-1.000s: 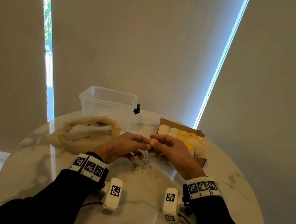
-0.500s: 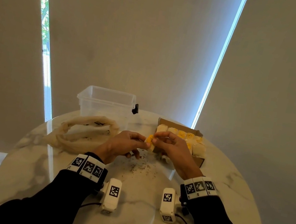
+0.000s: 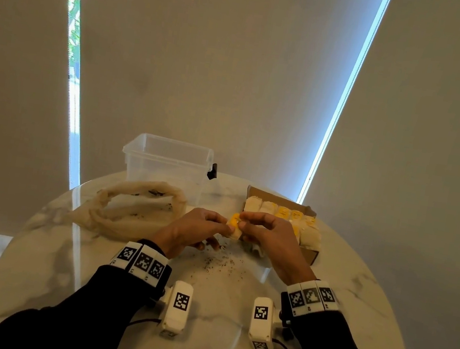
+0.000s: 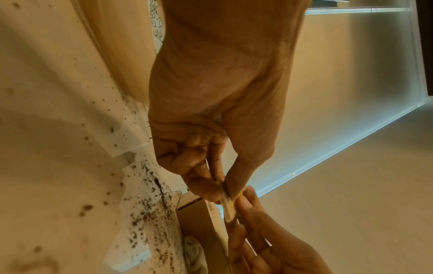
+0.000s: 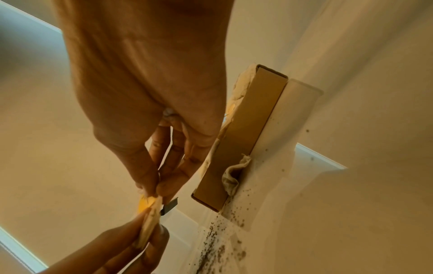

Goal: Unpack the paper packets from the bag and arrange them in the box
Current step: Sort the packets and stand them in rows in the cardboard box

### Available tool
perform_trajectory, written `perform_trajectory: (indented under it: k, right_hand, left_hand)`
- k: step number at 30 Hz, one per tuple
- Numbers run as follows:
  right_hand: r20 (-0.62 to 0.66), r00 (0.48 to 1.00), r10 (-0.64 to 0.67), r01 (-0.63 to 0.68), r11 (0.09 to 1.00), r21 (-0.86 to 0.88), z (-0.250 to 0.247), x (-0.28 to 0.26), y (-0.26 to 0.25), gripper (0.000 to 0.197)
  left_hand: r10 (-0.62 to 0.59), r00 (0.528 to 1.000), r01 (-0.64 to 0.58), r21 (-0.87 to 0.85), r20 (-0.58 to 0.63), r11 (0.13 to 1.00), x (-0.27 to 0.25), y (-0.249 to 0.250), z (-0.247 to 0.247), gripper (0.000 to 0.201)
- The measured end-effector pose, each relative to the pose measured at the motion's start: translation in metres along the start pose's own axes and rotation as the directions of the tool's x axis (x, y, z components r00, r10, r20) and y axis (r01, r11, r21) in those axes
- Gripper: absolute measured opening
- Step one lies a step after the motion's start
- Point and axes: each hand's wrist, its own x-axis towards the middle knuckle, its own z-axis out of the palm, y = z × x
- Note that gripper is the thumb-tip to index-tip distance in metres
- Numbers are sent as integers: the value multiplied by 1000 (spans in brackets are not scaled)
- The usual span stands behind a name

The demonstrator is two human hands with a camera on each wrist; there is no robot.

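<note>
Both hands meet over the table's middle and pinch one small paper packet [image 3: 234, 226], cream with a yellow tag. My left hand [image 3: 196, 230] holds its near left edge; in the left wrist view thumb and fingers squeeze the packet [image 4: 229, 207]. My right hand [image 3: 266, 233] pinches its top, as the right wrist view shows on the packet [image 5: 150, 213]. Just right of the hands lies a brown cardboard box [image 3: 309, 253] with a row of packets [image 3: 282, 213] in it. A crumpled beige bag [image 3: 134, 209] lies open to the left.
A clear plastic tub [image 3: 169, 165] stands behind the bag. Dark crumbs [image 3: 221, 264] are scattered on the round marble table [image 3: 349, 326] in front of the hands. One loose packet [image 5: 230, 178] leans against the box's near side. Blinds fill the background.
The packet, hidden between the joined fingers a second ago, now shows between both hands. The hands have lifted slightly and shifted toward the box.
</note>
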Motion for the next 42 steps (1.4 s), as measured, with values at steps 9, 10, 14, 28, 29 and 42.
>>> perform_trajectory:
  k: [9,10,14,28,29,42]
  right_hand:
    - [-284,951,-120,90,989,-116,-37,36,-24,22]
    - [-281,950,-137,102,986,-133,-41,42,-28,23]
    - [-219,963,-158,97,960,-263,-42,71,-39,26]
    - [-3,997,74,-54,699,-713,-15,107,-19,28]
    - [-9,997,79,-61,683,-728,-14,108,-17,28]
    - [61,985,159,-69,701,-710,-26,34,-44,7]
  left_hand:
    - [32,999,-31,-63,8,998,-3,1,-1,18]
    - [32,999,-31,-71,7,997,-3,1,0,19]
    - [14,1000,-14,-73,3,997,3,-3,-4,19]
    - [17,1000,-16,-82,14,997,8,-8,-7,16]
    - [15,1000,-14,-84,15,996,8,-8,-8,15]
    - [9,1000,-9,-89,-6,996,2,-5,-11,25]
